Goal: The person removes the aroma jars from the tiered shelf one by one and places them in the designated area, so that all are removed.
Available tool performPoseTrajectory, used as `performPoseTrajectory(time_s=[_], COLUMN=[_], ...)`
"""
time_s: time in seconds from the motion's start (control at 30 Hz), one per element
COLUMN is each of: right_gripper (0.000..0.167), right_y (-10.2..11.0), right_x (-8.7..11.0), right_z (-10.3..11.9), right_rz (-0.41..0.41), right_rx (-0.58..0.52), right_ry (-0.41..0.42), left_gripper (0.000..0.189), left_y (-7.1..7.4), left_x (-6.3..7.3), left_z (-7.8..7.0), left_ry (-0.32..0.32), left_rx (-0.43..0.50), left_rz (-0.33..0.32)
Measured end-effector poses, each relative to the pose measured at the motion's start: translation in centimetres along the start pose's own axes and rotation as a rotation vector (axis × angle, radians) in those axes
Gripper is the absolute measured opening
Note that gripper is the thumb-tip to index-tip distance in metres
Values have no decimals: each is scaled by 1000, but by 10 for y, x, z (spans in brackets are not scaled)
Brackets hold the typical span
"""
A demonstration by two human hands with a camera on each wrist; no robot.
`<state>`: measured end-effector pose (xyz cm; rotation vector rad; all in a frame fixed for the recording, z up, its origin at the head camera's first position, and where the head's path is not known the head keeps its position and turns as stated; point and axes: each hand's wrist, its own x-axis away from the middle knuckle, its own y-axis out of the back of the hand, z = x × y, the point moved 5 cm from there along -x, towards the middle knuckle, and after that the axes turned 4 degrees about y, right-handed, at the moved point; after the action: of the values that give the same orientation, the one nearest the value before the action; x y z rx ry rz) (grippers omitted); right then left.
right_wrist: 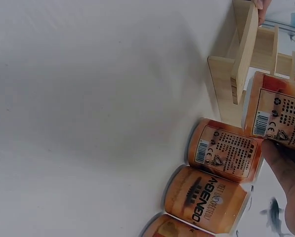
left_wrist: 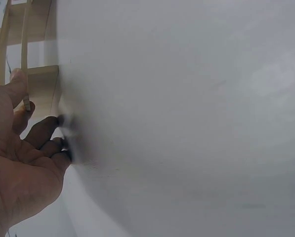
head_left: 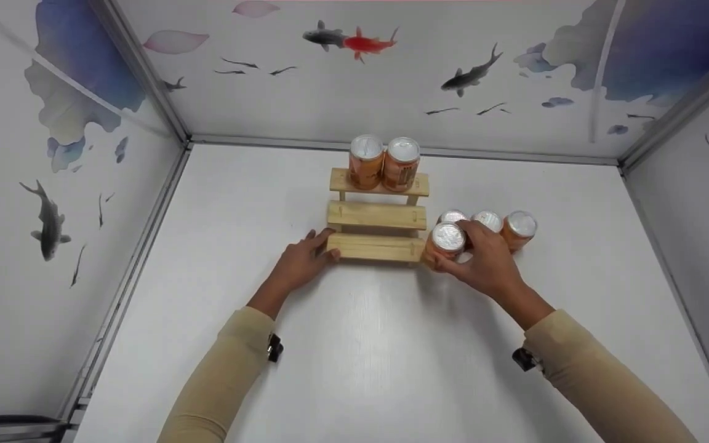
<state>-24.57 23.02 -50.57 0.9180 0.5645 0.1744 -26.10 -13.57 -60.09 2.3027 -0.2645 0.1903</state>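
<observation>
Orange can in the grip (head_left: 444,245): held upright, silvery lid uppermost, just beside the right end of the bottom step of the wooden rack (head_left: 376,215); in the right wrist view its base is seen raised above the white table (head_left: 354,369). Whether the rack is touched by it cannot be told.
Right hand (head_left: 487,261): curled round the can, opened only as wide as its body; the thumb is set on the near side and a finger on the far side, close to the lid's rim.
Left hand (head_left: 304,263): placed at the left end of the bottom step; the end of the board is pinched between thumb and index finger. The other fingers are bent, their tips lowered close to the table; whether it is touched by them cannot be made out.
Rack: set on the table, with three wooden steps rising away from the person.
Top-step cans (head_left: 366,165): two, stood side by side, lids up.
Table cans (head_left: 519,232): three, stood in a row right of the rack; the nearest to the rack is partly covered by the held can in the head view. Black lettering is printed on the middle one.
Sleeves (head_left: 219,375): tan, a small black device (head_left: 275,348) worn at each cuff.
</observation>
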Motion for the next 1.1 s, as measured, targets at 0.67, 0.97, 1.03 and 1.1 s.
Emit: performPoseTrajectory(time_s=[0.67, 0.97, 1.03, 1.1], right_gripper=[71, 69, 69, 69], right_y=[-12, -15, -16, -16], right_x=[17, 20, 21, 21], right_z=[-20, -27, -27, -28], right_rz=[31, 18, 26, 33], right_rx=[-8, 3, 8, 10], right_ry=[-22, -15, -28, -38], left_gripper=[82, 72, 72, 72], left_y=[-7, 0, 1, 1], left_x=[-10, 3, 3, 3], left_z=[14, -3, -3, -3], left_ry=[-15, 23, 24, 27], left_rx=[24, 8, 10, 19], left_rz=[-7, 12, 10, 10])
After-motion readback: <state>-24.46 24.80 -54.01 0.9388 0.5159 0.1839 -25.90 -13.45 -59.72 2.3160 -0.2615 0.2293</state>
